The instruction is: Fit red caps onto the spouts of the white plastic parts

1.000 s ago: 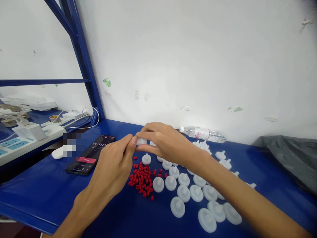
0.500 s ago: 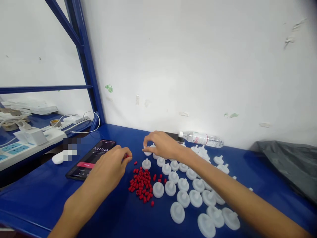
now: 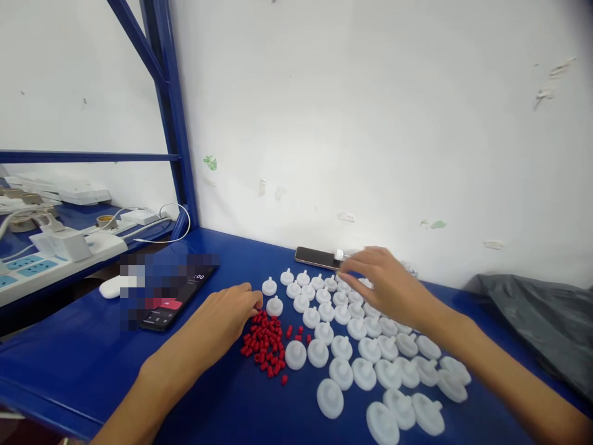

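Observation:
My left hand (image 3: 236, 309) is closed at the upper left edge of a pile of small red caps (image 3: 266, 343); what its fingertips hold, if anything, is hidden. Several white discs with short stems (image 3: 342, 372) lie spread to the right of the pile. Over the back rows of discs hangs my right hand (image 3: 375, 278), its fingers apart and nothing visible between them. A single white disc (image 3: 269, 286) sits stem up at the left end of the back row, with another (image 3: 274, 306) just in front of it.
A phone (image 3: 178, 300) lies at the left beside a white object (image 3: 111, 287). Another dark phone (image 3: 317, 258) and a bottle with a white cap (image 3: 340, 254) are near the wall. A power strip (image 3: 109, 242) stands far left, dark sheeting (image 3: 532, 321) at right.
My right hand has let go of the white disc at the back left and moved right. My left hand has moved right and down to the red caps.

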`<action>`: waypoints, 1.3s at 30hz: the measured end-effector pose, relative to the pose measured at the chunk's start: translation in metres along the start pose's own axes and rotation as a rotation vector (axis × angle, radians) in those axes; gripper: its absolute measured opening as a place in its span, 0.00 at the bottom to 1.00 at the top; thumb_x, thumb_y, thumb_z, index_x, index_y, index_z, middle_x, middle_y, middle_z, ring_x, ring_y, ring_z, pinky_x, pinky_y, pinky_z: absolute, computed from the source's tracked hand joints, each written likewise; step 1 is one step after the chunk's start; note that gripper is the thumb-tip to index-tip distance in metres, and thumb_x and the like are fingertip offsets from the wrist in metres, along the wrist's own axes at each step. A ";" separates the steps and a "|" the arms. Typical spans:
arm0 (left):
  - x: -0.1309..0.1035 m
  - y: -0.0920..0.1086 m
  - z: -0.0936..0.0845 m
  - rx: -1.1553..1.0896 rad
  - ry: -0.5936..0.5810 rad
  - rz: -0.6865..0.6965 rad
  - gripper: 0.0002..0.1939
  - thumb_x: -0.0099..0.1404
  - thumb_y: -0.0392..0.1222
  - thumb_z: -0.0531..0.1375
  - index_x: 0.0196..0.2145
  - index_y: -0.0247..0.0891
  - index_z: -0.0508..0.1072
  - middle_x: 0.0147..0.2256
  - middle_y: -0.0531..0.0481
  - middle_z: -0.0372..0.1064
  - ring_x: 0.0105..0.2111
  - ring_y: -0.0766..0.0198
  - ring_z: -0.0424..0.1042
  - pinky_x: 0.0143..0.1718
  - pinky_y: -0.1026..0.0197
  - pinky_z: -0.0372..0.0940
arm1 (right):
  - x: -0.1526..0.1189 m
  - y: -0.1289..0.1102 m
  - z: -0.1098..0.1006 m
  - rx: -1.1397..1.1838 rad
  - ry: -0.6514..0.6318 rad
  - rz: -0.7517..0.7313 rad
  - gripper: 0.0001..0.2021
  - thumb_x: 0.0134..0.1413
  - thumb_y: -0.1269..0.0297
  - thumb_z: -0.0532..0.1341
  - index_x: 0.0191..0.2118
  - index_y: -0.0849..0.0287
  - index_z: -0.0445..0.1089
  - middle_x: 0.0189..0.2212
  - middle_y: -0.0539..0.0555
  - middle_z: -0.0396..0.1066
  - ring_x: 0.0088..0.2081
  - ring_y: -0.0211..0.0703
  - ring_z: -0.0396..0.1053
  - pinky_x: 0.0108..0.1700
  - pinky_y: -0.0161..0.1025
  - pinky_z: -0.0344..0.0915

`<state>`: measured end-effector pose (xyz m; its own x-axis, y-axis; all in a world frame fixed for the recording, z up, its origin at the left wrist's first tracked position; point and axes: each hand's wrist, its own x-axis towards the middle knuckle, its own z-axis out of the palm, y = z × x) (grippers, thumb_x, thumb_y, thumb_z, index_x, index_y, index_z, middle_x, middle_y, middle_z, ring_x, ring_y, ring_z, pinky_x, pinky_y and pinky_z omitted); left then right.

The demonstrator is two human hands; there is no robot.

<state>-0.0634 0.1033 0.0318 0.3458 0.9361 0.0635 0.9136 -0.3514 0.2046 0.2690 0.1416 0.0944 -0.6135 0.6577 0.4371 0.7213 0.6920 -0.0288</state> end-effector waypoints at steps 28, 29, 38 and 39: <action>0.077 0.023 -0.058 -0.459 0.677 -0.096 0.29 0.80 0.55 0.43 0.38 0.39 0.78 0.36 0.49 0.77 0.40 0.55 0.75 0.47 0.53 0.68 | -0.107 0.102 0.056 0.905 0.381 0.744 0.40 0.60 0.22 0.48 0.41 0.54 0.81 0.47 0.61 0.83 0.54 0.62 0.78 0.62 0.58 0.69; 0.087 0.016 -0.050 -0.495 0.683 -0.120 0.26 0.81 0.54 0.44 0.41 0.38 0.78 0.37 0.48 0.77 0.41 0.56 0.76 0.47 0.52 0.70 | -0.106 0.099 0.056 0.912 0.370 0.738 0.41 0.61 0.22 0.47 0.41 0.55 0.81 0.48 0.61 0.83 0.54 0.62 0.78 0.63 0.59 0.68; 0.116 -0.033 0.021 -0.756 0.433 -0.299 0.20 0.74 0.49 0.63 0.58 0.37 0.73 0.56 0.42 0.73 0.51 0.53 0.76 0.51 0.45 0.75 | -0.105 0.093 0.058 0.907 0.324 0.721 0.39 0.62 0.24 0.48 0.42 0.53 0.82 0.49 0.60 0.82 0.55 0.61 0.78 0.67 0.58 0.64; 0.116 -0.033 0.022 -0.771 0.408 -0.304 0.20 0.74 0.49 0.63 0.58 0.37 0.73 0.56 0.42 0.73 0.51 0.53 0.76 0.51 0.45 0.75 | -0.105 0.093 0.059 0.902 0.327 0.721 0.39 0.62 0.23 0.48 0.41 0.53 0.82 0.48 0.61 0.83 0.55 0.61 0.78 0.66 0.58 0.64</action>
<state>-0.0487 0.2237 0.0106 -0.1211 0.9703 0.2096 0.5067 -0.1211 0.8535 0.3814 0.1547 -0.0068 0.0442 0.9632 0.2650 0.3000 0.2402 -0.9232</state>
